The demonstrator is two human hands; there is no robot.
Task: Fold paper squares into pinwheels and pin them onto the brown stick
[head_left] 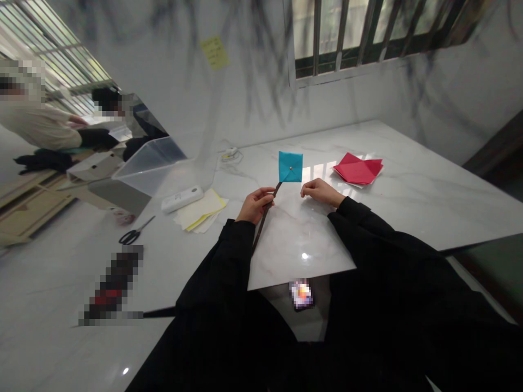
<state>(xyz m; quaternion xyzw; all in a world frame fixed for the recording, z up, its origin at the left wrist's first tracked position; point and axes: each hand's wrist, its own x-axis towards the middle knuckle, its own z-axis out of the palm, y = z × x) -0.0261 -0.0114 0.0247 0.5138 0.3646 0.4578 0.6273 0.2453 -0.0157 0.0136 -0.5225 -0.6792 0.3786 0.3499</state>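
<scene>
Between the thumb and fingers of my left hand is the thin brown stick of a paper pinwheel. Its blue head is a folded square with a small pin at the centre, and it tops the stick above the table. The stick's lower end runs down beside my left sleeve. My right hand is to the right of the pinwheel and apart from it, with its fingers curled in and nothing visible in them. Beyond that hand lie red paper sheets in a loose pile.
Left of my hands are pale and yellow papers, a white oblong device and scissors. A clear plastic bin stands farther back. A phone-like thing, blurred out, is below the edge of the table. Two people sit at far left.
</scene>
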